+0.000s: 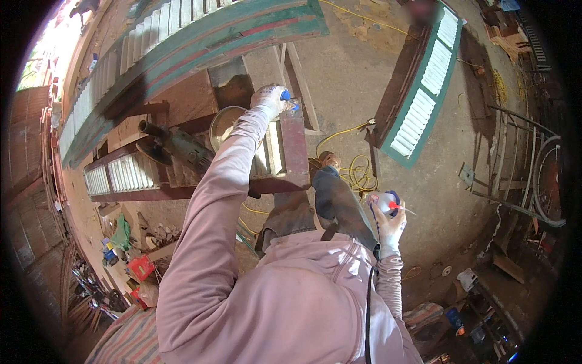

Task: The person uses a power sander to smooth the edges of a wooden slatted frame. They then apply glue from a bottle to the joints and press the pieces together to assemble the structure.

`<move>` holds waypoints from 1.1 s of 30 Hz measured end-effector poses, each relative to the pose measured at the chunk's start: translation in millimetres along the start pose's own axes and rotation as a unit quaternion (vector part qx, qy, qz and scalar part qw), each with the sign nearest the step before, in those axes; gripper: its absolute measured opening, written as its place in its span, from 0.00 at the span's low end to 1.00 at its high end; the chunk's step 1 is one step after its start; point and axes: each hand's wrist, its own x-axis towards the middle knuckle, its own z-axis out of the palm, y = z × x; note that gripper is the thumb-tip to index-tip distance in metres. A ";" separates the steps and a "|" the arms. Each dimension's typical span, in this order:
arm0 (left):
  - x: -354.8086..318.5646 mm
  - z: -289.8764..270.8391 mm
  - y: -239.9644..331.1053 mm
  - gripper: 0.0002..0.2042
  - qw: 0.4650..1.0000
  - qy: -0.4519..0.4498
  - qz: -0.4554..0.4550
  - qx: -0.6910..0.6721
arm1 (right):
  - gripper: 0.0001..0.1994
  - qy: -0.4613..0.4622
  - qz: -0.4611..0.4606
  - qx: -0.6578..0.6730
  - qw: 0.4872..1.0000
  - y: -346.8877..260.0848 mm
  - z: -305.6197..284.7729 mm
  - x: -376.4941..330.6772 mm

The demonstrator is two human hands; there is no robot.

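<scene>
My left hand [271,100], in a whitish glove, is stretched out over the far corner of a dark red louvred shutter [296,145]. Its fingers are closed round a small blue thing [285,95], whose kind I cannot make out. Off to the right, my right hand [389,227], also gloved, grips a pale bottle [382,201] with a red and white nozzle that points right. The bottle is held apart from the shutter, above the floor. A green power tool [188,148], which looks like an angle grinder, lies on the shutter left of my left forearm. Beside that forearm is a round pale pan or dish [221,127], partly hidden.
A long green louvred shutter [224,45] spans the upper left. Another green-framed shutter [431,76] stands at the upper right. Yellow cord [362,175] coils on the floor near my feet. A wheel with metal bars [548,182] is at the far right; a red box [140,267] sits lower left.
</scene>
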 end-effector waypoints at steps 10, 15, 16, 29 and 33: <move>-35.5 74.3 1.8 0.30 0.978 0.146 -0.016 0.149 | 0.28 -0.014 0.041 0.043 0.998 12.4 4.7 12.3; -57.0 96.2 25.9 0.41 0.975 0.130 -0.039 0.177 | 0.29 0.008 -0.001 0.029 1.000 7.8 0.8 15.5; -57.4 92.7 31.3 0.41 0.976 0.122 -0.040 0.178 | 0.30 0.014 -0.005 0.024 1.000 8.8 1.1 15.7; -51.4 100.0 20.3 0.45 0.965 0.165 0.040 0.197 | 0.28 -0.035 -0.003 0.034 0.999 -9.0 5.5 24.9; -90.3 91.6 20.0 0.46 0.972 0.105 0.116 0.178 | 0.28 -0.033 -0.018 0.029 0.999 -6.7 9.5 28.7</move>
